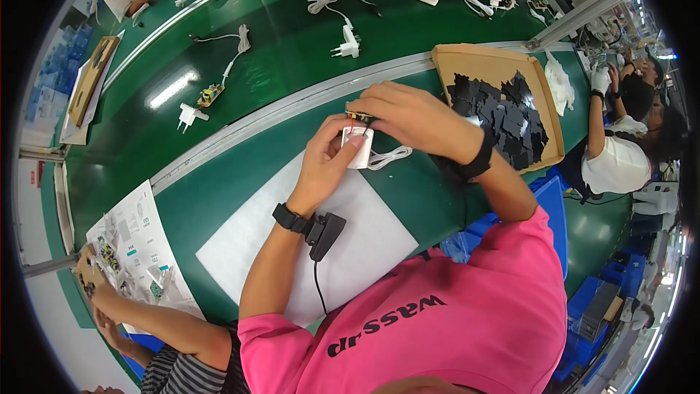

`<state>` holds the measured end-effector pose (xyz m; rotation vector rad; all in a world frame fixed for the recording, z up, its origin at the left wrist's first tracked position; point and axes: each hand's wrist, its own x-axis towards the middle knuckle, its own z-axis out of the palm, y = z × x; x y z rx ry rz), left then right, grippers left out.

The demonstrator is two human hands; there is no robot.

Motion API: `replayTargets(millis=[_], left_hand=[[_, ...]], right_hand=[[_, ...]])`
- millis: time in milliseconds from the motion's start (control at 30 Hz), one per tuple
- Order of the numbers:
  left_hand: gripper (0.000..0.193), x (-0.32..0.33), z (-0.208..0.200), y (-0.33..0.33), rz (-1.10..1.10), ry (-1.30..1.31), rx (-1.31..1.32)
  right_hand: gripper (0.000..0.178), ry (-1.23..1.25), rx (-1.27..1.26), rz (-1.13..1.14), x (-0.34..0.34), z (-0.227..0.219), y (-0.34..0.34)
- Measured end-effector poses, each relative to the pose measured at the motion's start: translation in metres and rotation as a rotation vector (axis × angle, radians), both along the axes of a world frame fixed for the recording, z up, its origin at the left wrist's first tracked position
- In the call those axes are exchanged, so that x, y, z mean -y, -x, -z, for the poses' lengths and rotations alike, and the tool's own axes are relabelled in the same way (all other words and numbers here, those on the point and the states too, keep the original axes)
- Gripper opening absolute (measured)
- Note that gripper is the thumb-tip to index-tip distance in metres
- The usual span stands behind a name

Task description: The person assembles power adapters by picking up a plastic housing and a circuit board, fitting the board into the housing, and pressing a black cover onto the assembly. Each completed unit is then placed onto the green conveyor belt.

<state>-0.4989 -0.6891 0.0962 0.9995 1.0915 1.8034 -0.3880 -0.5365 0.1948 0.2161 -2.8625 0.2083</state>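
Note:
My left hand (326, 158) is closed around a white plastic charger housing (357, 152), its thumb pressed on the housing's face. Just above it, my right hand (403, 118) pinches a small circuit board (357, 115) between thumb and fingers. Red and dark wires run from the board down to the housing. A coiled white cable (390, 157) lies on the green bench to the right of the housing. Below my left wrist a white foam sheet (364, 211) is spread out. My right fingers partly hide the board.
At right stands a cardboard tray (552, 102) of black flat pieces (503, 117). Beyond a metal rail (292, 106), the green belt carries chargers with cables (350, 44) and one with an exposed board (210, 95). A co-worker's arm (160, 317) works at lower left; others sit at right.

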Motion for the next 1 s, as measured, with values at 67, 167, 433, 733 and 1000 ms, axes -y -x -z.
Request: replayTargets(millis=[67, 167, 433, 733, 1000], left_hand=[[0.021, 0.001, 0.002, 0.001, -0.017, -0.028, 0.016], [0.022, 0.014, 0.008, 0.006, -0.075, -0.038, -0.011], [0.021, 0.011, 0.009, 0.001, -0.049, -0.092, -0.148], [0.022, 0.014, 0.002, 0.006, -0.047, -0.044, -0.217], [0.023, 0.023, 0.011, 0.012, -0.056, -0.02, -0.204]], right_hand=[[0.033, 0.261, 0.149, -0.053, -0.026, -0.018, 0.006], [0.032, 0.504, 0.362, 0.185, -0.08, -0.052, 0.043], [0.065, -0.277, -0.001, 0.546, -0.361, 0.027, 0.034], [0.022, -0.232, -0.263, 0.574, -0.315, -0.054, 0.159], [0.041, 0.322, -0.214, -0.169, -0.013, -0.095, 0.277]])
